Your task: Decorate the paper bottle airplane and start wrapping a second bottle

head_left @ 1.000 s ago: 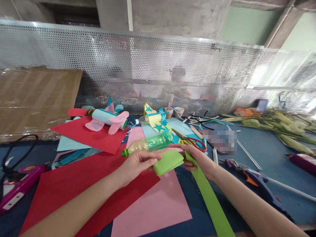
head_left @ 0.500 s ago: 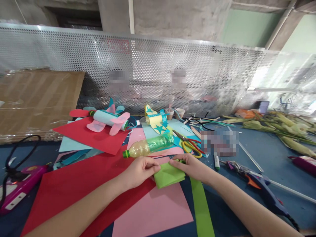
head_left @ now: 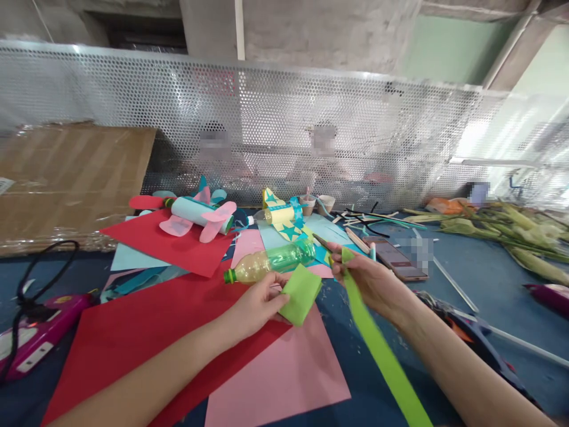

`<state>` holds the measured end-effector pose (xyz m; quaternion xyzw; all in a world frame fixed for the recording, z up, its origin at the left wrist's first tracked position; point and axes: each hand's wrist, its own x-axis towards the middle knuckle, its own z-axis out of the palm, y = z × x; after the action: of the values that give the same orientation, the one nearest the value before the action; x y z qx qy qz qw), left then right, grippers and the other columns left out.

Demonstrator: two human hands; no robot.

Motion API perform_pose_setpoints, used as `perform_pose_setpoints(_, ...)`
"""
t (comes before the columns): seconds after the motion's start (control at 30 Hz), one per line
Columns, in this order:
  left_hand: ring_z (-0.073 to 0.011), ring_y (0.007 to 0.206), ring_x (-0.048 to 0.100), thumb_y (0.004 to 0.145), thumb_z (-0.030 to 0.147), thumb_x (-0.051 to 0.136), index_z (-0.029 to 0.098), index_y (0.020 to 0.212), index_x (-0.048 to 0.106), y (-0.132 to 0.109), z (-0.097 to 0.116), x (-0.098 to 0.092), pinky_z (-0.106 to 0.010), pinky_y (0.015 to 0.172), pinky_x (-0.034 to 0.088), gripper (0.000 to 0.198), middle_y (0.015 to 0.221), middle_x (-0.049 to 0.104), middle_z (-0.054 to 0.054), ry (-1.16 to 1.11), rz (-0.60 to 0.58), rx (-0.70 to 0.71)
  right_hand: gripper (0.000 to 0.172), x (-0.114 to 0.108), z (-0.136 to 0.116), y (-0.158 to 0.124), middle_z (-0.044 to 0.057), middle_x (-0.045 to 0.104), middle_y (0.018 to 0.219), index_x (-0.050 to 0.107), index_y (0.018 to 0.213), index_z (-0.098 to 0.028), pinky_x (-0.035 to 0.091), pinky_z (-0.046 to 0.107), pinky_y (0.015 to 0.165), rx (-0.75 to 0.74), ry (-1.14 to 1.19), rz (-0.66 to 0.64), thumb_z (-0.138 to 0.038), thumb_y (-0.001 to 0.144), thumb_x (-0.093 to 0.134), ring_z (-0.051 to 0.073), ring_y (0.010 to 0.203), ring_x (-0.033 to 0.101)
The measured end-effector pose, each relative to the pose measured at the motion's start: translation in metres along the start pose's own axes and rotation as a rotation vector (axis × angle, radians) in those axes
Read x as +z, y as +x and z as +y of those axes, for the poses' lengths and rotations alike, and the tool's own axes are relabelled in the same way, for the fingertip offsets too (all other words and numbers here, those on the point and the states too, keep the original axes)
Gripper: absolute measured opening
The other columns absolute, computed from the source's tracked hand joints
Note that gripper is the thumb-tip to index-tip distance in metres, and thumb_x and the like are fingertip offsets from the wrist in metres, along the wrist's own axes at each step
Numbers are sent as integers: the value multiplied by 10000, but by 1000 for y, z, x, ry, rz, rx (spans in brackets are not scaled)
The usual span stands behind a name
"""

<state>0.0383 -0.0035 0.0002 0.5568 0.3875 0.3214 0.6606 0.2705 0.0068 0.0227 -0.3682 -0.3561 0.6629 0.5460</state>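
Between the thumb and fingers of my left hand (head_left: 262, 302) is a folded piece of light green paper (head_left: 302, 295). My right hand (head_left: 362, 276) grips the upper end of a long green paper strip (head_left: 377, 344), which hangs down toward the lower right. Scissors (head_left: 323, 242) lie at the fingers of my right hand, their handles mostly hidden behind it. A clear and green plastic bottle (head_left: 271, 260) with a green cap lies just beyond my hands. Red paper (head_left: 146, 338) and pink paper (head_left: 275, 379) spread out under my left arm.
Paper-covered bottle models (head_left: 200, 212) lie behind. A phone (head_left: 395, 260), glue gun (head_left: 484, 344) and white sticks are at the right, corn husks (head_left: 502, 225) farther off. A purple power strip (head_left: 48, 326) sits left, near cardboard (head_left: 75, 178). Perforated metal panel stands behind.
My right hand has left the folded green paper, moved right and up, and lifted the green strip. The folded paper has turned in my left hand.
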Motion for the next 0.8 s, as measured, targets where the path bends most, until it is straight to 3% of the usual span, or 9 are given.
perform_pose_setpoints(0.1,-246,957,668,727,476,762,240,1259,535,-1,-4,4,-396,818,539,625,1049,688,-69,-94,-101,-15,372,7,18,0,-21,565,807,622,1051,-243,498,269,714,-148,-208,-18,-320,710,752,142,759,589)
perform_pose_setpoints(0.2,-260,975,658,701,482,785,230,1211,612,-1,-7,8,-363,796,523,595,1088,687,-88,-130,-180,-56,237,10,37,3,-10,559,834,594,981,-232,485,266,644,-375,-559,-17,-367,801,671,147,725,573)
perform_pose_setpoints(0.33,-213,837,669,765,451,722,217,1166,655,-2,-2,10,-333,752,512,470,1013,704,-76,-203,-183,-128,53,10,41,0,34,602,891,588,917,-227,502,302,728,-694,-998,-29,-256,883,561,194,852,600)
perform_pose_setpoints(0.47,-207,804,687,832,588,555,181,1144,666,-3,10,9,-314,747,510,525,963,715,-82,-282,-182,-282,123,13,37,-5,34,611,873,587,935,-229,514,288,747,-896,-1170,-105,-144,905,503,178,826,614)
perform_pose_setpoints(0.53,-200,816,682,814,599,596,196,1160,658,-5,12,8,-309,754,510,534,986,713,-76,-242,-196,-277,168,14,37,-6,37,619,890,591,962,-233,522,284,748,-931,-1198,-140,-115,907,485,175,829,623)
perform_pose_setpoints(0.6,-189,826,671,752,482,737,212,1179,647,-6,11,8,-309,779,507,513,993,710,-64,-185,-225,-201,181,14,38,-6,39,625,903,595,968,-235,530,286,747,-932,-1214,-133,-108,901,486,174,833,628)
perform_pose_setpoints(0.67,-179,817,661,709,381,801,202,1160,655,-8,8,9,-298,774,501,507,974,707,-58,-138,-226,-154,174,12,39,-3,42,626,911,600,983,-235,539,279,703,-883,-1216,-67,-121,888,507,177,832,630)
perform_pose_setpoints(0.8,-158,750,647,747,426,760,169,1088,679,-9,5,9,-268,705,481,435,909,711,-57,-80,-223,-162,237,2,36,2,66,631,993,595,1091,-230,564,305,713,-739,-1189,54,-173,869,536,194,893,642)
